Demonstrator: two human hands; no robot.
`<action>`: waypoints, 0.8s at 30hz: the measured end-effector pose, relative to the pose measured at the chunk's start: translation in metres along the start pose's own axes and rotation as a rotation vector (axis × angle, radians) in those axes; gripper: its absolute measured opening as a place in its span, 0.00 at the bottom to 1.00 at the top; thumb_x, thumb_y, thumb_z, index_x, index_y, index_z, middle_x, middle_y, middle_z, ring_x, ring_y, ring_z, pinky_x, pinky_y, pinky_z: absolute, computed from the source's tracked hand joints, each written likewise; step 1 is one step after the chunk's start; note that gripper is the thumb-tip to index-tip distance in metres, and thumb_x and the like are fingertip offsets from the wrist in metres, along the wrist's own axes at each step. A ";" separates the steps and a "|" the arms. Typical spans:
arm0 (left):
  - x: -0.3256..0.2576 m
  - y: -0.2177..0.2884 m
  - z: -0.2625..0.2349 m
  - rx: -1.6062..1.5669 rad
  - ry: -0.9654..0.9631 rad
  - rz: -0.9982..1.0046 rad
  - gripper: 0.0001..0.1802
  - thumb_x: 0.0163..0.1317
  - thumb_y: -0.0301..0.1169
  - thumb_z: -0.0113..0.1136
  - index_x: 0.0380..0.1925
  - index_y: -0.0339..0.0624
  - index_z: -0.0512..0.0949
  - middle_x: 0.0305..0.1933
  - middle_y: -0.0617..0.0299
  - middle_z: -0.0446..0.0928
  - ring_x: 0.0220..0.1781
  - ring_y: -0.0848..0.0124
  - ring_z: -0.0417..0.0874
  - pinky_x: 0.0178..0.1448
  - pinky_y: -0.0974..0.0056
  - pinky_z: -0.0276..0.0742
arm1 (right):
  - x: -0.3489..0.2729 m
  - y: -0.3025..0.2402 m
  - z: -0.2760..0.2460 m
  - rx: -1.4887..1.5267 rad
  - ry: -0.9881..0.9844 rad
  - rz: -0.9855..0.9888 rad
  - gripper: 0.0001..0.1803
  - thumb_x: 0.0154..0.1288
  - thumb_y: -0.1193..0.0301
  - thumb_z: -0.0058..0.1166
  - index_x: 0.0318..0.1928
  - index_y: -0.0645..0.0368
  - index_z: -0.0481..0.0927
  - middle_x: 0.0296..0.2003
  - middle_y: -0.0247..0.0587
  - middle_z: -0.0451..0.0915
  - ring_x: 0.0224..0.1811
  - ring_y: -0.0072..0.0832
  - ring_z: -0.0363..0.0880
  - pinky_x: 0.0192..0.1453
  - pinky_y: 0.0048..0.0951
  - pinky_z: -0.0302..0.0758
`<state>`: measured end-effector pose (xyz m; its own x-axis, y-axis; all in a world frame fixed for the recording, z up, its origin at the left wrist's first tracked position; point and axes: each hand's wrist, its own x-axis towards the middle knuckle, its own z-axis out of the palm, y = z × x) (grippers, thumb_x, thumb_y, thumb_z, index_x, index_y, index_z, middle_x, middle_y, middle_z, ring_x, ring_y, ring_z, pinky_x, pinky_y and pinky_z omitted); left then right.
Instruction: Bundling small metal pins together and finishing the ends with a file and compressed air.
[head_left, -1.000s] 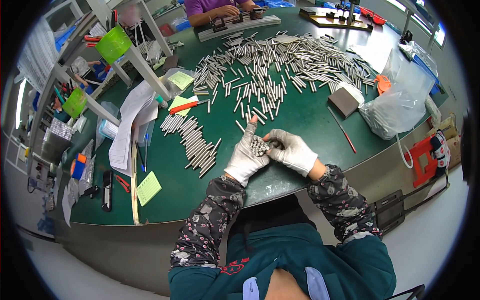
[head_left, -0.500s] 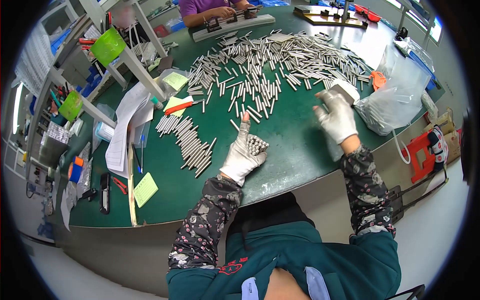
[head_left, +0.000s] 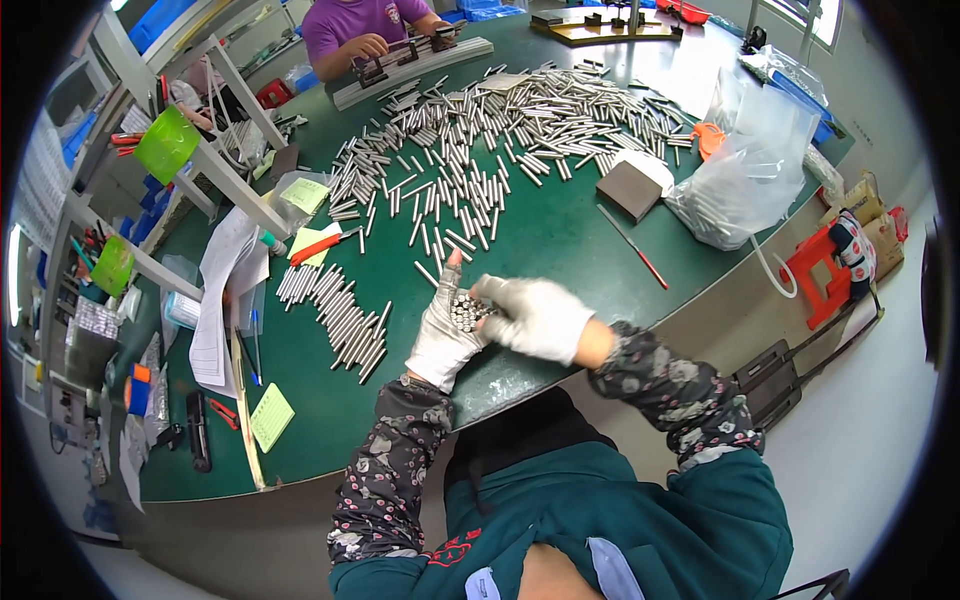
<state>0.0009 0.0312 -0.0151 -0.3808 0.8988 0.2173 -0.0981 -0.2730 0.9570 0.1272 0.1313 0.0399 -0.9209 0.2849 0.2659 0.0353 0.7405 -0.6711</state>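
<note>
In my left hand [head_left: 440, 338], gloved in white, a bundle of short metal rods [head_left: 466, 313] is gripped with its round ends facing up; the thumb points away from me. My right hand [head_left: 545, 318], also gloved and slightly blurred, reaches across with bent fingers at the bundle's right side. Its fingertips are partly hidden, so anything small in them cannot be made out. Beyond my hands spreads a large heap of loose metal rods [head_left: 465, 180]. To the left, a slanting row of rods [head_left: 340, 320] lies side by side on the green table [head_left: 590, 260].
A thin red-ended stick [head_left: 634, 246] and a brown block [head_left: 628, 190] lie to the right, near a clear plastic bag [head_left: 745, 170]. An orange-handled knife [head_left: 318, 247], papers [head_left: 218, 300] and a yellow note [head_left: 272, 417] are on the left. A co-worker's hand [head_left: 366, 46] works across the table.
My right hand has come leftward from beside the block to the rods in my left hand. The red-ended stick now shows on the table. The view has shifted; the left hand keeps its bundle.
</note>
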 end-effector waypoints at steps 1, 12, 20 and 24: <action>-0.002 -0.001 0.004 -0.147 0.022 -0.056 0.53 0.41 0.20 0.66 0.64 0.55 0.44 0.33 0.68 0.71 0.33 0.80 0.74 0.40 0.76 0.71 | -0.001 0.000 0.008 0.033 0.023 0.055 0.17 0.52 0.64 0.49 0.42 0.58 0.71 0.31 0.52 0.76 0.36 0.45 0.75 0.41 0.39 0.71; -0.003 0.002 0.004 0.261 0.001 0.013 0.50 0.41 0.19 0.61 0.64 0.56 0.47 0.25 0.69 0.73 0.27 0.82 0.71 0.38 0.77 0.69 | -0.015 0.019 -0.021 -0.082 0.239 0.015 0.13 0.48 0.70 0.54 0.37 0.58 0.74 0.26 0.48 0.76 0.27 0.39 0.76 0.32 0.33 0.72; 0.000 0.010 0.000 0.218 -0.025 -0.055 0.52 0.36 0.14 0.60 0.64 0.52 0.48 0.27 0.70 0.69 0.28 0.82 0.70 0.37 0.77 0.68 | -0.041 0.084 -0.080 -0.928 0.286 0.602 0.13 0.52 0.64 0.52 0.33 0.59 0.74 0.32 0.44 0.76 0.39 0.38 0.74 0.41 0.37 0.72; 0.000 0.009 0.001 0.273 -0.018 -0.037 0.52 0.36 0.15 0.60 0.64 0.50 0.48 0.27 0.69 0.69 0.28 0.81 0.70 0.38 0.77 0.67 | -0.046 0.095 -0.082 -0.832 0.213 0.656 0.12 0.53 0.63 0.51 0.31 0.60 0.75 0.32 0.46 0.76 0.40 0.39 0.74 0.42 0.38 0.71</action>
<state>0.0013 0.0294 -0.0062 -0.3645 0.9132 0.1823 0.1412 -0.1393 0.9801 0.2050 0.2385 0.0203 -0.5426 0.8171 0.1950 0.8237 0.5630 -0.0672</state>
